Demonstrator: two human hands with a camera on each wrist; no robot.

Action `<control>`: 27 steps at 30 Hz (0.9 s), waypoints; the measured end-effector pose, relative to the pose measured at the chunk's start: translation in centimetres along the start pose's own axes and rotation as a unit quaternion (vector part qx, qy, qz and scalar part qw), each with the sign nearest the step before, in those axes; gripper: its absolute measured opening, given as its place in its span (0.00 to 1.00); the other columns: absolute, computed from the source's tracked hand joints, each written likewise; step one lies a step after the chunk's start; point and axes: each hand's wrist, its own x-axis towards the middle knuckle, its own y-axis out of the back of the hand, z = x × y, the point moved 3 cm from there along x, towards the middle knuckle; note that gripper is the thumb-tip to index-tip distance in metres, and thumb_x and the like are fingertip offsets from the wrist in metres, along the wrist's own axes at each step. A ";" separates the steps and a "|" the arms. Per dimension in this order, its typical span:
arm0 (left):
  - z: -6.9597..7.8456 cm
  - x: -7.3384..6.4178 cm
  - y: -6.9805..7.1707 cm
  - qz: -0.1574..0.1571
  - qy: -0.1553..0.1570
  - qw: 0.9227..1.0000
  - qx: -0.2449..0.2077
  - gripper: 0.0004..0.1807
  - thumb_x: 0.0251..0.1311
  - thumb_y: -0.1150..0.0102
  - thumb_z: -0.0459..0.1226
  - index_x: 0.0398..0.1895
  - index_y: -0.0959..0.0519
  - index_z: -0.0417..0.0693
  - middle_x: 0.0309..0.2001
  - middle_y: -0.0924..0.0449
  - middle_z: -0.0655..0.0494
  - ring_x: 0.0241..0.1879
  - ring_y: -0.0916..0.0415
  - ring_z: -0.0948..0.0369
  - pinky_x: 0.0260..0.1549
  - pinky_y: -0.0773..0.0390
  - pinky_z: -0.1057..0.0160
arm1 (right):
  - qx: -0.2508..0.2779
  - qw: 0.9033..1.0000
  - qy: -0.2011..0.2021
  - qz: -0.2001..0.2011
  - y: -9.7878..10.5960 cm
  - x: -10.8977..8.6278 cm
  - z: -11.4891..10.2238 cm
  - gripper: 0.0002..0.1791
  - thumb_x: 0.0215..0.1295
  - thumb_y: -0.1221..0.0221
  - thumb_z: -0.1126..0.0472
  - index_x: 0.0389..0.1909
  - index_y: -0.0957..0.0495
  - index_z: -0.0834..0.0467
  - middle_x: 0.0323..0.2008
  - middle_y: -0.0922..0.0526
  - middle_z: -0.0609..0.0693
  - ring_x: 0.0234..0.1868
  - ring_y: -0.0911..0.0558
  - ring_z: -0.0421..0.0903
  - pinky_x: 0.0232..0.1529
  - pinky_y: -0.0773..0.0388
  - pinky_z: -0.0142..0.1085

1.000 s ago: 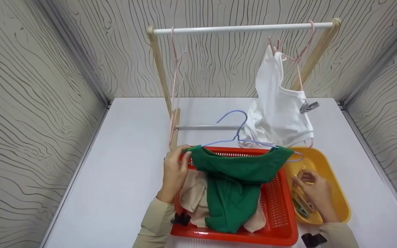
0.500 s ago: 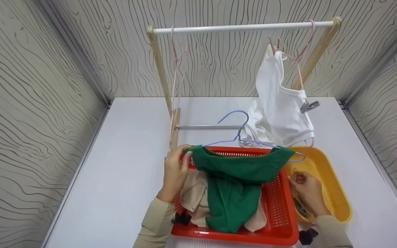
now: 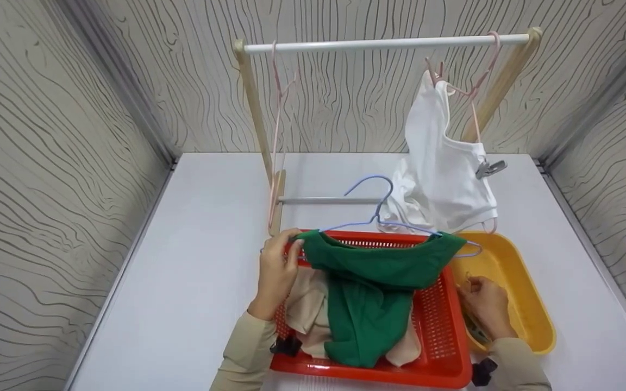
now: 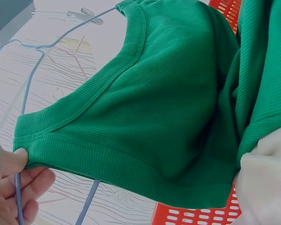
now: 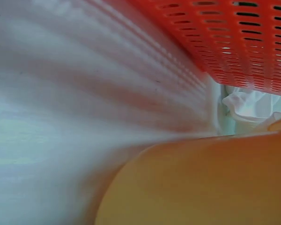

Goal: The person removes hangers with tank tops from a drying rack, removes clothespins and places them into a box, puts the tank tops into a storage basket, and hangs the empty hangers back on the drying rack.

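Thumb in front and fingers behind, the left hand [image 3: 277, 271] pinches one shoulder of the green garment [image 3: 370, 304] against the blue hanger [image 3: 377, 218], and the cloth drapes down into the red basket [image 3: 367, 376] on the counter [image 3: 199, 260]. The right hand [image 3: 487, 304] reaches into the yellow tray [image 3: 525, 312] just beside that basket, fingers bent toward the thumb; whether they grip anything cannot be told.
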 end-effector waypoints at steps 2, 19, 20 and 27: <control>0.0 0.0 0.0 0.000 0.000 1.000 -0.001 0.08 0.65 0.44 0.33 0.44 0.21 0.40 0.42 0.15 0.49 0.44 0.20 0.56 0.49 0.22 0.54 | -0.012 1.000 0.004 0.009 -0.1 0.1 0.2 0.19 0.64 0.45 0.61 0.46 0.23 0.75 0.36 0.16 0.69 0.34 0.16 0.57 0.33 0.18 0.42; 0.1 0.0 0.0 0.007 -0.017 1.000 0.000 0.08 0.65 0.44 0.32 0.43 0.21 0.38 0.40 0.15 0.48 0.43 0.19 0.54 0.49 0.23 0.52 | -0.025 1.000 0.000 0.006 0.1 -0.1 0.4 0.22 0.61 0.42 0.64 0.50 0.27 0.78 0.39 0.18 0.72 0.41 0.18 0.64 0.44 0.18 0.53; 0.0 0.0 0.0 0.008 -0.018 1.000 0.000 0.07 0.64 0.44 0.32 0.43 0.21 0.38 0.40 0.15 0.48 0.43 0.19 0.54 0.49 0.23 0.52 | -0.024 1.000 0.000 0.004 0.1 -0.2 0.3 0.22 0.62 0.43 0.64 0.50 0.27 0.78 0.40 0.18 0.72 0.41 0.18 0.65 0.44 0.18 0.53; 0.1 0.0 0.1 0.007 -0.014 1.000 0.001 0.07 0.64 0.44 0.31 0.43 0.21 0.39 0.41 0.15 0.48 0.44 0.19 0.55 0.50 0.22 0.52 | 0.002 1.000 -0.010 -0.011 1.0 -0.6 -0.4 0.25 0.65 0.42 0.62 0.56 0.30 0.77 0.47 0.20 0.74 0.46 0.19 0.65 0.47 0.18 0.52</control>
